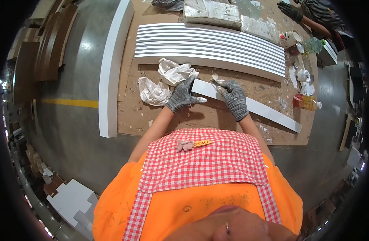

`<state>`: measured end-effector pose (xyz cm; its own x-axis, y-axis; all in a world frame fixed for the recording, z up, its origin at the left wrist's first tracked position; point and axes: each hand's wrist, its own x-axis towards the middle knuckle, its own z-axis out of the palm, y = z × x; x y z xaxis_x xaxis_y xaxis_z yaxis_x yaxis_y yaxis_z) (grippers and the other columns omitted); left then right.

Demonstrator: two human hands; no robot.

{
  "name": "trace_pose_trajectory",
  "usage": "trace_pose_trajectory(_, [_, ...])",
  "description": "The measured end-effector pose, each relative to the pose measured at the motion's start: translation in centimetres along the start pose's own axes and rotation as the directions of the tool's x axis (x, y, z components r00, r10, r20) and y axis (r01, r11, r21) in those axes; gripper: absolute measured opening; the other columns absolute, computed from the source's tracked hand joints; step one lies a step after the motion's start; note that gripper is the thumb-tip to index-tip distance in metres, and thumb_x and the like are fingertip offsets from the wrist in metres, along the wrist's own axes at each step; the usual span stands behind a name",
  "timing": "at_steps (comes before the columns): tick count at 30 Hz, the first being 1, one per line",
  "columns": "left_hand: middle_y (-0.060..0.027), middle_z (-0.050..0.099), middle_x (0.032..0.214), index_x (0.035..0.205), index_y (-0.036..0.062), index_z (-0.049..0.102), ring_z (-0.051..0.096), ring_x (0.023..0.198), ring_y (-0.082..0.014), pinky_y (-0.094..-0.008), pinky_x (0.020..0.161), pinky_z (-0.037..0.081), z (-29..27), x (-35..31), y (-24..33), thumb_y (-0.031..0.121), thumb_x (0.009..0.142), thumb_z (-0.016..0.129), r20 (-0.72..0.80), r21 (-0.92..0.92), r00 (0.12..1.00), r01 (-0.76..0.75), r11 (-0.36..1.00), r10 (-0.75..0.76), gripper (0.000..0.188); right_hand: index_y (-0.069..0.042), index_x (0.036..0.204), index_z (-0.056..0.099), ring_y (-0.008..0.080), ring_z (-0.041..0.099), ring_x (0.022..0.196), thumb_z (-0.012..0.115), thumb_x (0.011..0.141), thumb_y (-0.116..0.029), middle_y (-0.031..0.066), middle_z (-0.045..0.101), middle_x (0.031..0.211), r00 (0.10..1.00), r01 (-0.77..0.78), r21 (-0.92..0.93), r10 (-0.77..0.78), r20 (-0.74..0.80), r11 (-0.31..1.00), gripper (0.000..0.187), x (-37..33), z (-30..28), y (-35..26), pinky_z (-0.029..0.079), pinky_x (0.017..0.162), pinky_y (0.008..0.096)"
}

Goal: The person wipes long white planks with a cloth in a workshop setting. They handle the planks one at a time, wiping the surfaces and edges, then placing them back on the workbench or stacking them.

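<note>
A long narrow white board [272, 115] lies slanted across the near part of the worktable, its left end raised toward my hands. My left hand [183, 97], in a grey knit glove with whitened fingertips, grips that left end, fingers behind it and thumb at the near side. Over the board, a little further right, my right hand [234, 99] wears a matching glove. Its fingers are closed together at the board's far edge around something small with a thin dark edge, too small to name. Crumpled white rags [172, 72] lie beside my left hand.
Several white boards [208, 46] lie side by side beyond my hands. A tall white panel [114, 72] stands along the table's left edge. On the right are a bottle of amber liquid [307, 102], a tape roll [303, 75] and tubs [291, 39]. Another person's gloved hand [290, 11] shows at far right.
</note>
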<state>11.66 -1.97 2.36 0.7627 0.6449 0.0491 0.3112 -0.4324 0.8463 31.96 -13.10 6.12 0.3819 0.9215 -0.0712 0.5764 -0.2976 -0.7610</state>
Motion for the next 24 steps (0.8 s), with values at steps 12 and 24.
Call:
trace_pose_trajectory(12, [-0.02,0.059,0.115,0.126,0.0013,0.048,0.059,0.106,-0.0333,-0.0375,0.09,0.047,1.2,-0.2,-2.0,0.029,0.065,0.081,-0.107,-0.016,0.99,-0.091,0.996,0.089,0.075,-0.005,0.093,0.06,0.0366,0.06,0.082,0.056,0.086,-0.027,0.0181,0.061,0.087,0.997,0.037,-0.11,-0.045,-0.07,0.993,0.023,0.6,7.1,-4.2,0.048,0.074,0.0437])
trace_pose_trajectory(24, [-0.0152,0.063,0.108,0.118,0.0048,0.057,0.061,0.098,-0.0299,-0.038,0.086,0.048,0.8,-0.4,-1.3,0.041,0.064,0.081,-0.004,0.05,1.0,0.002,0.999,-0.001,0.069,-0.006,0.092,0.06,0.0359,0.061,0.077,0.05,0.086,-0.022,0.0161,0.062,0.087,0.978,-0.06,-0.26,0.004,-0.21,0.964,0.02,-3.1,4.3,-0.5,0.049,0.071,0.0449])
